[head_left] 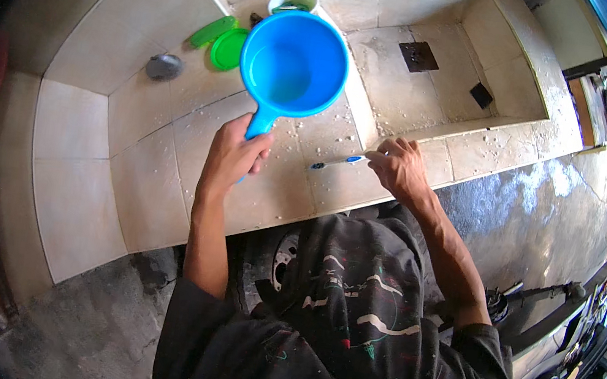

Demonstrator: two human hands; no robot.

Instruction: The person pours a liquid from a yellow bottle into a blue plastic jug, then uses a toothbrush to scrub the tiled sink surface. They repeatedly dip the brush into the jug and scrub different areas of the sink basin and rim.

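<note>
Round blue plastic dipper [293, 65] gripped in left hand [230, 153], left of beige tiled basin [438, 96], blue-and-white toothbrush [354, 159] pinched in right hand [401, 170] by its near-left corner, white crumbs [491, 139] still left around it.

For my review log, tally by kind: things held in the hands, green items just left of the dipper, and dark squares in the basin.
Held things: 2 (blue dipper in left hand, toothbrush in right hand)
Green items: 2 (long one, round one)
Dark squares: 2 (larger one, smaller one)
Total: 6
</note>
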